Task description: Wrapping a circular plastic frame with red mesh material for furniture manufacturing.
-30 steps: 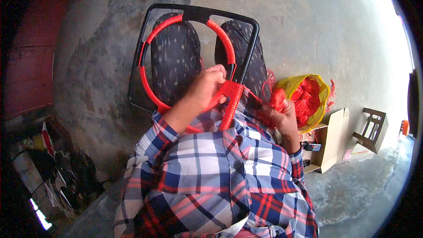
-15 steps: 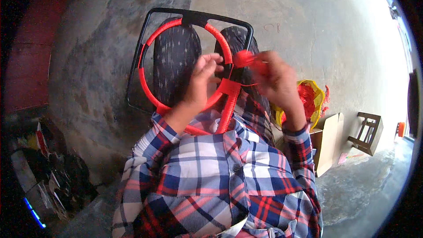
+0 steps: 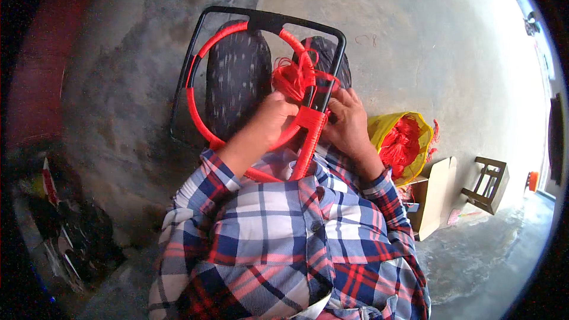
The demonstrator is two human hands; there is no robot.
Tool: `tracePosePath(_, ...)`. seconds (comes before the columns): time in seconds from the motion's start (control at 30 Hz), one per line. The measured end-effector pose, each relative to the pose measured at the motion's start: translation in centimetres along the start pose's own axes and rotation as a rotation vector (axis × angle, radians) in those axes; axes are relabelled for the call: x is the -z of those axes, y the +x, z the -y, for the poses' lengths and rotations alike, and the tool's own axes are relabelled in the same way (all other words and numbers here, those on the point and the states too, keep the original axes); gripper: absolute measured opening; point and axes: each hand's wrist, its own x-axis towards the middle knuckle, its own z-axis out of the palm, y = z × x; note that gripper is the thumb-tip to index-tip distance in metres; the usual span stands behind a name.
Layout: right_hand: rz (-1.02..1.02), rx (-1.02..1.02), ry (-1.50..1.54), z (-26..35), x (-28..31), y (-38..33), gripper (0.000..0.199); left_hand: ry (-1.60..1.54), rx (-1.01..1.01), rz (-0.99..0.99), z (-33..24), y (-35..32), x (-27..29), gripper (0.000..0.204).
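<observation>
My left hand [image 3: 277, 115] was mostly curled, reaching in through the red-wrapped ring [image 3: 194, 110], with the bundle of red strands [image 3: 289, 80] right at its fingertips. Couldn't tell you whether it actually had a grip on it. My right hand [image 3: 348, 120] was half closed, fingers bent in against the right side of the black frame [image 3: 265, 22], just beside the flat red-wrapped joint [image 3: 310, 118]. What those fingers were pinching, if anything, I can't say, they hid it.

Closest thing to writing was a faint reddish scrawl [image 3: 366, 40] on the concrete floor [image 3: 427, 65], too thin to read properly.

The frame sat across my lap, ring inside it, my dark speckled trousers [image 3: 238, 77] showing through. The bundle was over the ring's right-hand side, loose loops spilling across the bar. The ring's near edge disappeared against my plaid shirt [image 3: 261, 219].

Off to my right was a yellow bag [image 3: 381, 124] full of more red strands, then an open cardboard box [image 3: 435, 201], partly covered by my sleeve. The stuff at lower left was too dark to make out.
</observation>
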Motion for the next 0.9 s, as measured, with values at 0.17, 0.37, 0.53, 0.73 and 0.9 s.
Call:
tracePosePath(0.17, -0.234, -0.153, 0.561, -2.2, 1.8, -2.2, 0.030, -0.051, 0.074, -0.054, -0.2, -0.1, -0.3, 0.029)
tracePosePath(0.37, -0.358, -0.007, 1.861, -4.1, 8.5, -7.6, 0.031, -0.070, 0.105, 0.028, -0.7, -1.0, -1.1, 0.026)
tracePosePath(0.53, -0.592, -0.159, 1.794, -7.9, 13.3, -10.6, 0.028, -0.063, 0.040, 0.042, -0.2, -0.3, -1.1, 0.026)
tracePosePath(0.73, -0.224, -0.692, 1.110, 0.3, 5.5, -3.5, 0.028, 0.077, 0.075, 0.064, -0.3, -0.8, -0.3, 0.021)
tracePosePath(0.9, -0.158, -0.661, 1.278, 0.7, 1.8, -2.4, 0.026, 0.155, 0.050, 0.069, 0.6, -0.4, 0.5, 0.019)
